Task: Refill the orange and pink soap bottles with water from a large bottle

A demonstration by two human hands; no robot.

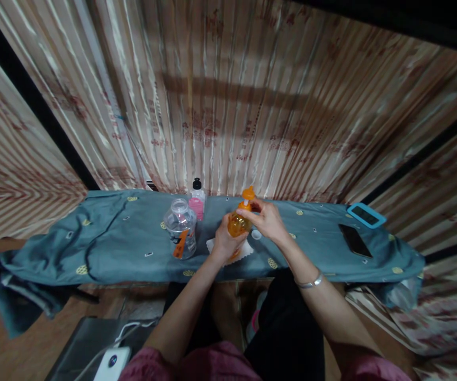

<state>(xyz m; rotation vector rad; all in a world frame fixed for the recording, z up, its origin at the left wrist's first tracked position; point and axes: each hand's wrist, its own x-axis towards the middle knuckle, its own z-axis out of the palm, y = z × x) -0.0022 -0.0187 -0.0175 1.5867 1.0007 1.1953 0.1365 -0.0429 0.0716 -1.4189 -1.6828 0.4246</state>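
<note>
- The left hand (225, 241) covers the lower part of the orange bottle (239, 221).
- The white cloth (241, 252) under it is mostly hidden.
- The small white object (256, 234) beside the right hand (266, 218) is too small to identify.
- The bottom edge crops the white device (113, 364).

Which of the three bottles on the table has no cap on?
The clear plastic bottle with the orange label, left of the hands: its mouth is open. The pink bottle and orange bottle are capped.

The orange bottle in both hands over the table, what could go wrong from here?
1. The orange bottle is held above a white cloth by the left hand while the right hand works at its top; liquid might spill onto the blue tablecloth.
2. An elbow swing could topple the nearby clear jar or pink bottle.
</note>
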